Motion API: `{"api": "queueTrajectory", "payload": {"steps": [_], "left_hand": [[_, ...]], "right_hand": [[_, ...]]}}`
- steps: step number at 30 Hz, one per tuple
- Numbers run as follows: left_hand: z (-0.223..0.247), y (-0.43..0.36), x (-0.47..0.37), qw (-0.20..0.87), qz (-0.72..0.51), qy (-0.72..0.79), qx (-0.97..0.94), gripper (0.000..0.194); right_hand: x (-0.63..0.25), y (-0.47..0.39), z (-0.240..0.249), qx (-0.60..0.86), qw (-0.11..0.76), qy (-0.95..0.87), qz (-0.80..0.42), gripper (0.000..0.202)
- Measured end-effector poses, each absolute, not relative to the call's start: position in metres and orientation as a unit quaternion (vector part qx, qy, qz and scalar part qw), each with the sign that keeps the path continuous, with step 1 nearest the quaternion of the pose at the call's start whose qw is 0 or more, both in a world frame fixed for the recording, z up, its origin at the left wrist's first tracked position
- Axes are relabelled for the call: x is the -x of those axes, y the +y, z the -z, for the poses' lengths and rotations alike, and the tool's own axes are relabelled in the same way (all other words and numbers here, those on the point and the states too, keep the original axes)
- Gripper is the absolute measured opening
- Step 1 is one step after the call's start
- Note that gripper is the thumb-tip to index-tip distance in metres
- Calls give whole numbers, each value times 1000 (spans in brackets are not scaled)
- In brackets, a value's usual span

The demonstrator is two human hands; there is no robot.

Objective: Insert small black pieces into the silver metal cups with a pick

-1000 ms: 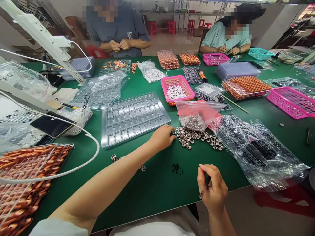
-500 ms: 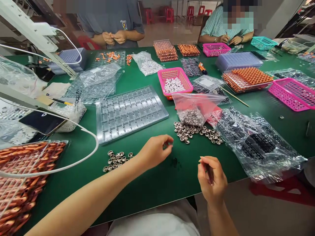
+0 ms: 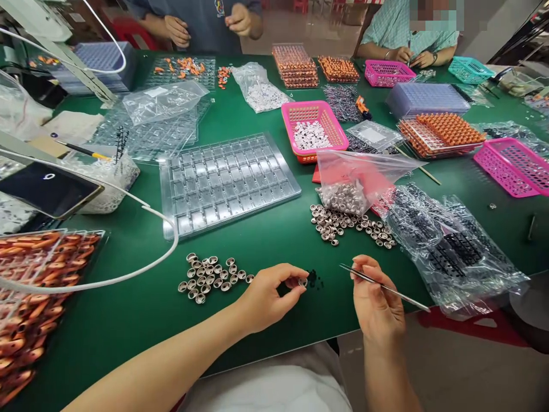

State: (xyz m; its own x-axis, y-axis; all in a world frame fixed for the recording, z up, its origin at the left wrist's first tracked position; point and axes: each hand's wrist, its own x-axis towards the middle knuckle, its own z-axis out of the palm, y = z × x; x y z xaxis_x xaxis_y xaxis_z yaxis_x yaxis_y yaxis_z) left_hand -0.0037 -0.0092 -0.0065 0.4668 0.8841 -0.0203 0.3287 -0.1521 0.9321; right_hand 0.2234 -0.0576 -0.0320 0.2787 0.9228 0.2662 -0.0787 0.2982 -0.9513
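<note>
My left hand pinches a small round metal ring between thumb and fingertips, just beside a few tiny black pieces on the green table. Thin metal tweezers are held in my right hand, their tips pointing left towards the black pieces but apart from them. Left of my left hand lies a group of metal rings. A larger pile of such rings spreads in front of an open plastic bag that holds more of them.
A clear compartment tray lies beyond my left hand. Behind the bag stands a pink basket of white pieces. Orange parts fill a rack at the left, near a white cable. Black parts in plastic lie right. Two people sit opposite.
My left hand has moved nearer the black pieces, and a ring now shows in its pinch. The tweezers in my right hand have swung into view, pointing left. The whole view has shifted slightly.
</note>
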Motion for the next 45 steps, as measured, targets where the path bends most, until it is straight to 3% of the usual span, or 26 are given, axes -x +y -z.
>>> {"api": "queueTrajectory", "payload": {"steps": [9,28,38,45], "left_hand": [[2,-5,6,556,-288,434,-648,15],[6,-8,5,538,-304,420,-665,23],[5,-7,5,539,-287,437,-660,6],[9,-11,4,520,-298,425,-679,22]], "right_hand": [[-216,-58,39,494,643,-433,-393,25],[-214,-57,39,512,635,-410,-407,10],[-212,-59,38,516,643,-395,-405,13],[-211,-58,36,523,633,-417,-390,9]]}}
